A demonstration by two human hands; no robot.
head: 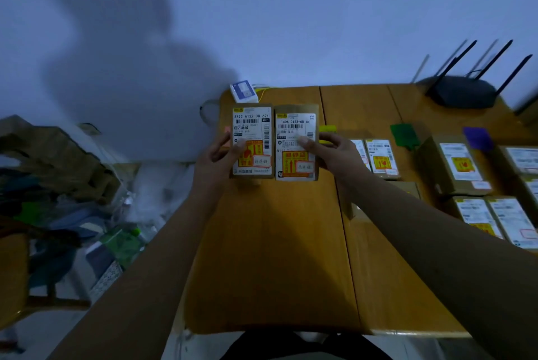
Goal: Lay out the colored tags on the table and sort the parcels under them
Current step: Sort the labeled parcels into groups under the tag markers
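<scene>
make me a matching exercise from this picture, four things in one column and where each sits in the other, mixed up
Things
1. parcel marked A122
2. parcel marked D123
3. green tag
4. router

Places
a. far right corner of the table, antennas up
b. in the left hand
c. lying on the table between the yellow tag and the purple tag
d. in the right hand

Pairs: 1-b, 2-d, 3-c, 4-a
</scene>
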